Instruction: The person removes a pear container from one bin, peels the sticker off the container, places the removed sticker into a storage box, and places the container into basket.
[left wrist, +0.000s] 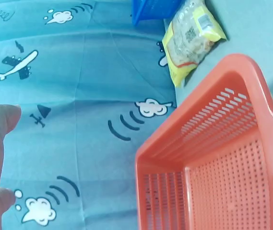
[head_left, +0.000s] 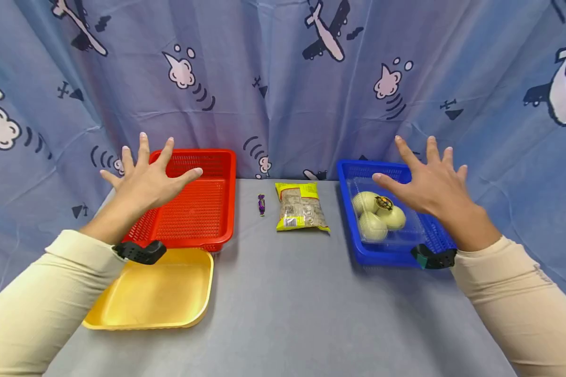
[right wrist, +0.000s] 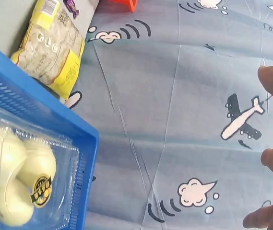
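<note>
Fingers spread, my left hand [head_left: 143,180] hovers over the left side of a red plastic basket [head_left: 188,209] and holds nothing. My right hand [head_left: 436,183], also spread and holding nothing, is above a blue basket [head_left: 365,256]. Inside the blue basket lies a clear plastic box [right wrist: 62,191] with several round, pale cream items [head_left: 372,226] and a black and yellow label [head_left: 384,203]. Between the baskets, a yellow and clear bag [head_left: 302,207] of greyish-brown contents lies on the table. Left of that bag is a small purple wrapped candy [head_left: 261,204].
In front of the red basket stands a shallow yellow tray [head_left: 155,288], partly hidden by my left sleeve. A blue curtain [head_left: 283,94] printed with planes and clouds hangs behind the grey table [head_left: 283,309]. Both wrists wear black straps.
</note>
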Demonstrator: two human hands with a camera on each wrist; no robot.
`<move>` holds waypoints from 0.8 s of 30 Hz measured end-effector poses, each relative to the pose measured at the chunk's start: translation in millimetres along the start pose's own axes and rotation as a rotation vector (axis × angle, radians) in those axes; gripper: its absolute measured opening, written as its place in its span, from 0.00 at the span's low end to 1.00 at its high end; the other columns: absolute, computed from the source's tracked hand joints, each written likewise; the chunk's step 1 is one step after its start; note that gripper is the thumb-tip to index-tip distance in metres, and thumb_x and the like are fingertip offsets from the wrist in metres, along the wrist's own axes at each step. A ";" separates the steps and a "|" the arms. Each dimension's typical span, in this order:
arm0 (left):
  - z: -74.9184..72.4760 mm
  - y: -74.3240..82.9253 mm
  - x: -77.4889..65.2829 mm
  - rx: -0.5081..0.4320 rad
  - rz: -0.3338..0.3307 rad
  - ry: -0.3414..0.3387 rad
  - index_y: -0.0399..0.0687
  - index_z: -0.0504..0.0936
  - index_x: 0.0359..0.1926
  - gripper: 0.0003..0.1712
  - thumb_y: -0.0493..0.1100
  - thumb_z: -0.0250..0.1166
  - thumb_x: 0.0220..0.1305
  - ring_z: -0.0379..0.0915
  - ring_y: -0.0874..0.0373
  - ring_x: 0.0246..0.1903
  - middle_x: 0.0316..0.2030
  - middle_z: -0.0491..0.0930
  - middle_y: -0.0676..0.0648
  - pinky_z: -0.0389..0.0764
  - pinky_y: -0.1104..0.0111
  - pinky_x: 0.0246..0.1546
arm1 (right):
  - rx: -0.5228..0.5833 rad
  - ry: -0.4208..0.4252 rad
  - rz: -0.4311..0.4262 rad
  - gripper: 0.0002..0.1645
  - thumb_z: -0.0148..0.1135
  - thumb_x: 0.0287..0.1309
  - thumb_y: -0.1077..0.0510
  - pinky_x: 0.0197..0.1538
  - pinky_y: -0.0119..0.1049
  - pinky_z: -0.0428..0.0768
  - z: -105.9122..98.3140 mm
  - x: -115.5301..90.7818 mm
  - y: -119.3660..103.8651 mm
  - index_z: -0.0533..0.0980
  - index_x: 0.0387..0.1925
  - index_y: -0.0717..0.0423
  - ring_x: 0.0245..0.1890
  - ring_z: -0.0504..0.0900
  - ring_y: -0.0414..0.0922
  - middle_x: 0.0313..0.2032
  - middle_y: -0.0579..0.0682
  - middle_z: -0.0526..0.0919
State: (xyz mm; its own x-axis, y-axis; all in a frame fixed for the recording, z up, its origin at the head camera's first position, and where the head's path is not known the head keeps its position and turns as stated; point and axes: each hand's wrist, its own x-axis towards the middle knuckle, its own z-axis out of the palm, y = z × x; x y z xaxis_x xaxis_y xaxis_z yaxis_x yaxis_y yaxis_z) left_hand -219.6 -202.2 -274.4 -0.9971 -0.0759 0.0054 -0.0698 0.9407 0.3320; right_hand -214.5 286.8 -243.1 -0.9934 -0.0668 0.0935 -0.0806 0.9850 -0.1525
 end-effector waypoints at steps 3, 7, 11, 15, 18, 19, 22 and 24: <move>3.9 5.8 -0.5 0.003 0.009 0.008 0.67 0.33 0.76 0.59 0.86 0.38 0.49 0.11 0.29 0.66 0.71 0.16 0.39 0.20 0.24 0.45 | 0.001 0.020 -0.005 0.55 0.41 0.55 0.19 0.54 0.77 0.30 -0.9 0.2 7.4 0.33 0.75 0.33 0.63 0.25 0.77 0.70 0.71 0.25; 7.0 15.3 -1.3 -0.008 0.024 0.018 0.67 0.34 0.76 0.59 0.86 0.38 0.50 0.12 0.29 0.66 0.72 0.16 0.40 0.19 0.25 0.45 | 0.004 0.035 -0.012 0.55 0.42 0.56 0.21 0.55 0.77 0.32 -3.7 0.5 17.2 0.33 0.75 0.33 0.63 0.26 0.78 0.70 0.71 0.25; 10.2 26.2 -1.2 -0.028 0.040 0.019 0.68 0.35 0.76 0.59 0.87 0.38 0.49 0.11 0.31 0.67 0.72 0.16 0.42 0.15 0.28 0.45 | 0.001 0.049 -0.016 0.55 0.42 0.58 0.22 0.56 0.76 0.33 -6.6 0.1 26.9 0.32 0.75 0.35 0.63 0.27 0.79 0.70 0.72 0.25; 13.6 35.5 -0.4 -0.039 0.055 0.012 0.69 0.34 0.76 0.59 0.87 0.38 0.48 0.11 0.32 0.67 0.72 0.16 0.43 0.15 0.28 0.46 | 0.001 0.055 -0.010 0.55 0.43 0.58 0.22 0.56 0.76 0.34 -8.1 -0.2 33.7 0.32 0.75 0.36 0.63 0.27 0.79 0.70 0.72 0.25; 16.0 40.7 -0.5 -0.047 0.071 0.009 0.69 0.34 0.76 0.59 0.87 0.38 0.49 0.12 0.32 0.67 0.72 0.16 0.43 0.17 0.27 0.47 | -0.002 0.056 -0.001 0.55 0.43 0.58 0.22 0.56 0.76 0.34 -8.5 -0.2 37.7 0.33 0.76 0.37 0.63 0.27 0.79 0.70 0.72 0.26; 16.9 42.3 -0.5 -0.050 0.075 0.008 0.69 0.34 0.76 0.59 0.87 0.38 0.48 0.12 0.32 0.67 0.72 0.16 0.43 0.18 0.27 0.47 | -0.006 0.056 0.004 0.55 0.43 0.58 0.22 0.57 0.76 0.35 -8.6 -0.2 39.2 0.33 0.76 0.37 0.63 0.28 0.79 0.70 0.72 0.26; 19.8 46.7 -0.4 -0.055 0.089 0.006 0.69 0.34 0.76 0.59 0.87 0.38 0.48 0.13 0.31 0.67 0.72 0.17 0.42 0.18 0.27 0.47 | -0.016 0.056 0.017 0.56 0.43 0.57 0.22 0.57 0.76 0.35 -8.5 0.1 43.4 0.33 0.76 0.38 0.63 0.29 0.79 0.70 0.72 0.26; 22.5 49.7 0.2 -0.054 0.092 0.005 0.69 0.35 0.76 0.59 0.87 0.38 0.48 0.14 0.30 0.67 0.72 0.17 0.42 0.18 0.27 0.47 | -0.021 0.056 0.026 0.56 0.43 0.57 0.22 0.57 0.76 0.36 -8.5 0.3 46.1 0.33 0.76 0.39 0.64 0.29 0.79 0.70 0.72 0.26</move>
State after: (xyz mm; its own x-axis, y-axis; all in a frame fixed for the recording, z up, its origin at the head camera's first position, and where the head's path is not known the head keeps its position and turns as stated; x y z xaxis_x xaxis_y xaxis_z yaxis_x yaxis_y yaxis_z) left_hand -223.9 -148.0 -279.2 -0.9990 0.0080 0.0432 0.0239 0.9245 0.3805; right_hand -217.9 333.5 -241.7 -0.9889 -0.0324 0.1449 -0.0522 0.9895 -0.1347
